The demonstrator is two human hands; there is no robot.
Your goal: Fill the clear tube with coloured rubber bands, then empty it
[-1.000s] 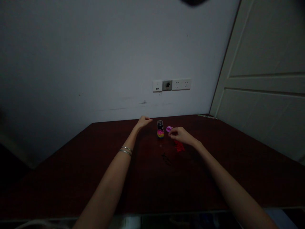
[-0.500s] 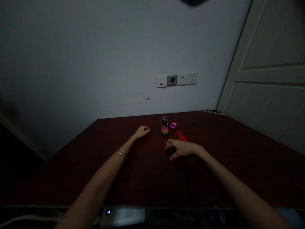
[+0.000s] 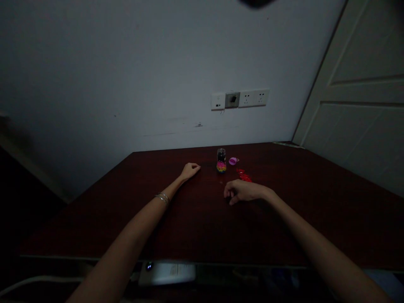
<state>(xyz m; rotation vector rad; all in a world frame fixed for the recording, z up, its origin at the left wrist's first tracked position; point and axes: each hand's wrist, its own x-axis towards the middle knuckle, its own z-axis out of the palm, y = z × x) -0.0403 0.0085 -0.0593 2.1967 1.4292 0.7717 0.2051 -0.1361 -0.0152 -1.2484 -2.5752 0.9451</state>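
Note:
On a dark red-brown table [image 3: 176,227] stands a small clear jar [image 3: 221,160] with pink and yellow bits inside. A purple lid [image 3: 233,160] lies just right of it, and a little heap of red pieces [image 3: 243,175] lies in front of the lid. My left hand [image 3: 190,170] rests on the table left of the jar, fingers curled in, with nothing visible in it. My right hand [image 3: 241,191] lies nearer to me, below the red pieces, fingers curled down on the tabletop; what is under them is too dark to make out.
A grey wall with a row of sockets [image 3: 240,99] rises behind the table. A pale panelled door [image 3: 362,109] stands at the right. A light-coloured device [image 3: 167,272] with a small lit dot sits below the table's near edge.
My right hand left the purple lid beside the jar and drew back toward me onto the tabletop. The left hand came down to rest on the table. The camera tilted up a little.

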